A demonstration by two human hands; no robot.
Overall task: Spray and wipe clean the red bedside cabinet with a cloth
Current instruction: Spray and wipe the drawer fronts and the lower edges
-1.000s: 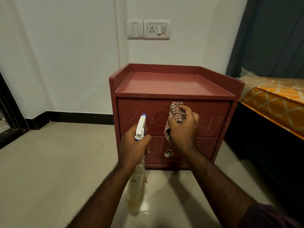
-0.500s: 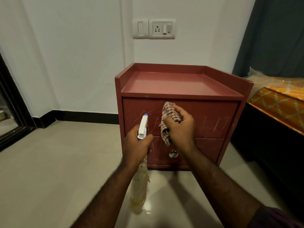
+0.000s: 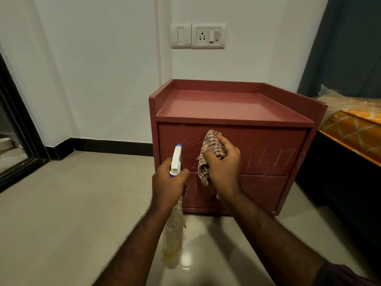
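Red bedside cabinet (image 3: 237,108) on the tiled floor (image 3: 72,203), its 2 drawer fronts streaked with pale marks. The right hand (image 3: 224,164) has its grip closed on a bunched checked cloth (image 3: 211,142) at the upper drawer front (image 3: 268,149). The left hand (image 3: 168,186) has its grip wrapped round the neck of a spray bottle (image 3: 176,159), nozzle toward the cabinet.
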